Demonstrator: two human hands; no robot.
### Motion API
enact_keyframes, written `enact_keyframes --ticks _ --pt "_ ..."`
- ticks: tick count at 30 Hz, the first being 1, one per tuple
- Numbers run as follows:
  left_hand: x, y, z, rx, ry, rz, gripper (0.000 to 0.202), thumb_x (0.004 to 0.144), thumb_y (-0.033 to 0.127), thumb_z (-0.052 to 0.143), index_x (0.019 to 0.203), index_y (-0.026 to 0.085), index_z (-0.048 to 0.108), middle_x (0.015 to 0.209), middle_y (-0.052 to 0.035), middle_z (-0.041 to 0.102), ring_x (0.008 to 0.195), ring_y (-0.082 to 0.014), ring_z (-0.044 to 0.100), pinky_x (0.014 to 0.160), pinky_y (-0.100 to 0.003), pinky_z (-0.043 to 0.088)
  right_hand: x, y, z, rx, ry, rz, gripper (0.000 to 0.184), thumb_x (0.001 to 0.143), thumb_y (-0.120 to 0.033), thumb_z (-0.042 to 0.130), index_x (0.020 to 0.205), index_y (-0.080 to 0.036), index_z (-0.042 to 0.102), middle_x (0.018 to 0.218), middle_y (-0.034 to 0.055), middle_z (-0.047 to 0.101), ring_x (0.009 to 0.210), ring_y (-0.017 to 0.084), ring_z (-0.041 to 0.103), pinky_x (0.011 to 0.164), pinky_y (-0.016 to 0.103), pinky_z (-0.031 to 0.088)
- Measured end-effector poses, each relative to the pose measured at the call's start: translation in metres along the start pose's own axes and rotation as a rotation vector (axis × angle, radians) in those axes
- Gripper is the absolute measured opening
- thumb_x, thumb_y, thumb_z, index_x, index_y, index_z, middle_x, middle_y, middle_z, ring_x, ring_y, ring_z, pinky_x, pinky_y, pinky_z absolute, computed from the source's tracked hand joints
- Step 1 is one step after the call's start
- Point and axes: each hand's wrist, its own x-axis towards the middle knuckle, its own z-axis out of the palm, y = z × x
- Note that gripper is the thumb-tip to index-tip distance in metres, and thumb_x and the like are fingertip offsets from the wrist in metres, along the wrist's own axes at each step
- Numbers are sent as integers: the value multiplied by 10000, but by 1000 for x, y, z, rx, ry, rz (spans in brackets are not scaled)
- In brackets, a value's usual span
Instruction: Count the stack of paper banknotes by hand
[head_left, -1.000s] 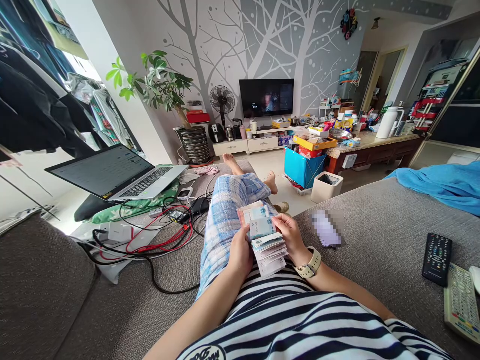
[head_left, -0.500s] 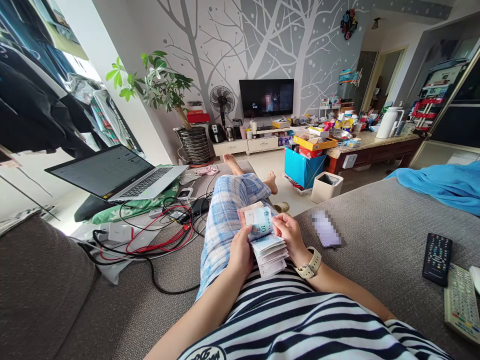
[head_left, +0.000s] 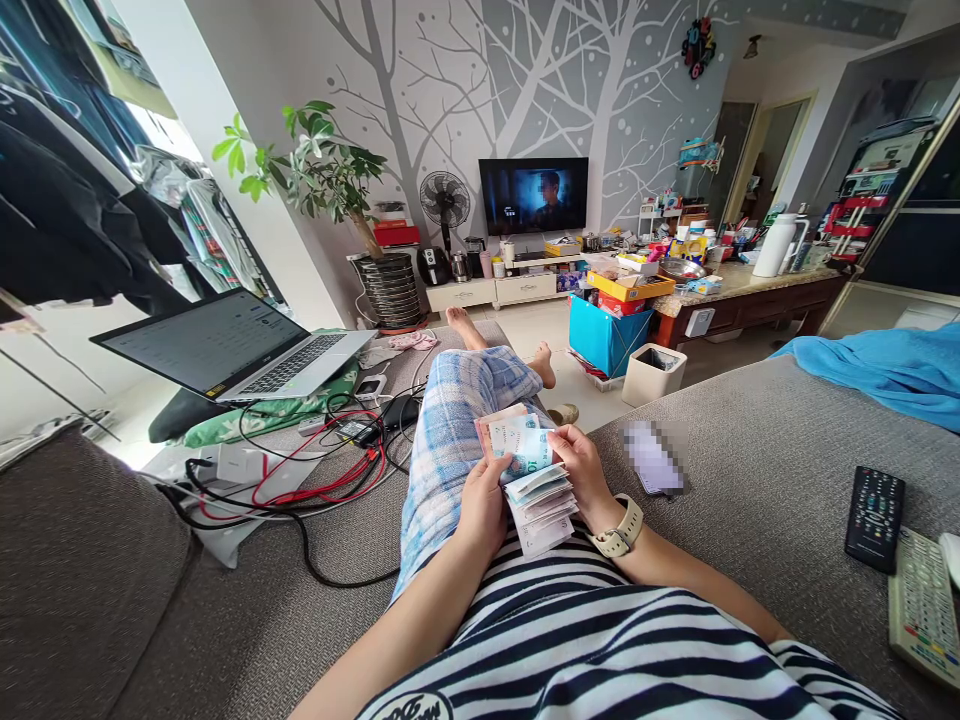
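My left hand is closed around a folded bundle of banknotes, its thumb pressing on the upper notes. The lower ends of the bundle fan out over my striped shirt. A blue-green banknote marked 10 lies at the upper part, with pinkish notes behind it. My right hand, with a pale watch on its wrist, pinches the right edge of that blue-green note. Both hands are above my lap, over plaid trousers.
On the sofa to the left are an open laptop and tangled cables. To the right lie a blurred phone, a black remote and a pale remote. A beige bin stands beyond the sofa edge.
The blue-green note has shifted and bent slightly to the right and downward in my right hand's pinch. My left hand stays around the bundle. The television picture is different.
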Motion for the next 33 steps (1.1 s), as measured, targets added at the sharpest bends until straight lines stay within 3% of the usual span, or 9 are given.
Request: enact_keyframes --ticks 11,17,22,33 --pt "1 -2 -2 -7 -39 -9 288 607 260 761 852 137 673 733 -31 693 634 -155 621 659 -295 488 -1 1 -1 -51 -18 -101 312 804 -431 632 616 -212 513 541 -45 445 519 127 403 527 276 316" --pt "7 -7 -3 -65 67 5 245 632 303 726 799 138 657 690 -8 679 606 -149 617 673 -296 503 -2 -1 -1 -58 -26 -105 324 813 -433 616 613 -215 483 535 -45 430 509 126 378 508 273 297" --pt "8 -7 -4 -78 60 -16 257 652 284 712 852 133 656 663 5 663 606 -146 628 652 -276 503 -5 -4 1 -29 -32 -92 337 823 -437 596 605 -220 457 524 -47 389 503 126 344 498 268 283" --pt "2 -2 3 -80 63 -24 240 658 266 680 857 132 672 741 -47 721 691 -206 682 712 -332 534 -5 -3 1 12 -58 -96 341 816 -453 608 615 -217 465 541 -45 395 501 120 341 479 262 289"
